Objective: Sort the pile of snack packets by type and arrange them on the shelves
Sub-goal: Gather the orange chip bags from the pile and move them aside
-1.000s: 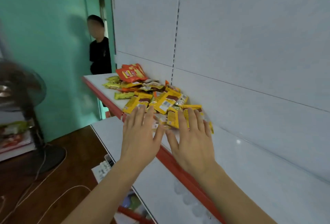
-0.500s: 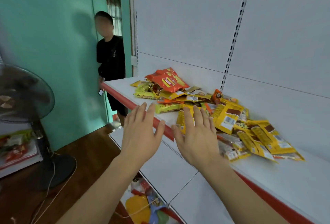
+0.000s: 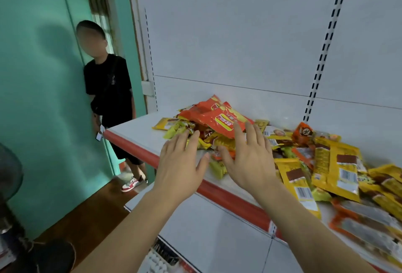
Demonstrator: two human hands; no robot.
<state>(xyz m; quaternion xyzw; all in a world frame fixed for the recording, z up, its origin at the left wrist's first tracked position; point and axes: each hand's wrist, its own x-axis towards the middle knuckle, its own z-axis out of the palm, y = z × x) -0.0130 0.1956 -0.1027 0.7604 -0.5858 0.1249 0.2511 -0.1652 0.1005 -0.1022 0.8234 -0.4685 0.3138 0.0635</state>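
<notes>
Many packets (image 3: 219, 120) heaped on shelf (image 3: 134, 130)

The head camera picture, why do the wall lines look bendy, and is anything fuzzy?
Head view: the wide-angle lens bows the slotted rail and stretches the edges. Head view: the orange packet is fairly sharp, while the packets at the lower right smear. Head view: soft, even light, with a faint shadow on the green wall; the bystander's face is deliberately blurred.
</notes>
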